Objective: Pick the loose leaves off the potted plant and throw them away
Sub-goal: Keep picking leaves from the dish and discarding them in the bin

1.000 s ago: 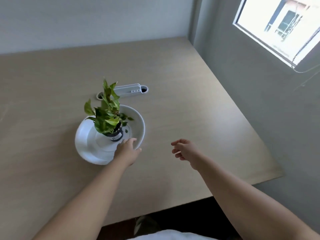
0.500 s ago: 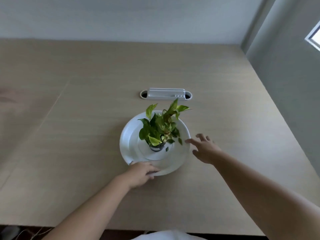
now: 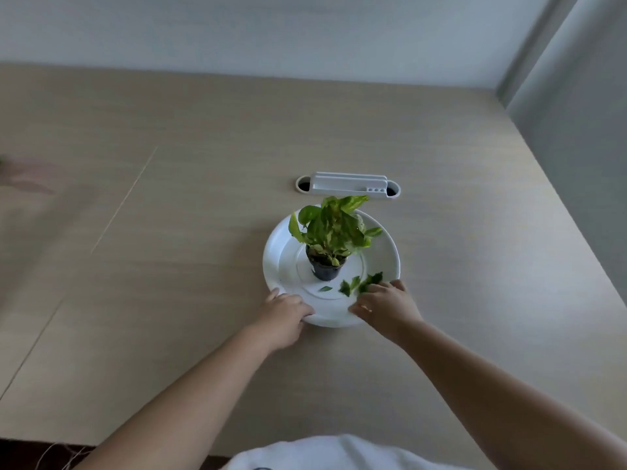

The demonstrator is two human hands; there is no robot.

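Potted plant (image 3: pixel 330 232) stands mid white plate (image 3: pixel 281 262), loose leaves (image 3: pixel 356 284) on plate just right-front of pot, left hand (image 3: pixel 283 312) grasping plate's near-left rim, right hand (image 3: pixel 383 305) fingers curled onto the leaves, grasp unclear.

The table (image 3: pixel 169 232) looks like pale wood-grain laminate, matt and smooth. The white plate (image 3: pixel 281 252) is smooth with a soft sheen. The small pot (image 3: pixel 324 271) is dark glossy plastic. The cable grommet (image 3: pixel 349 184) is matt white plastic.
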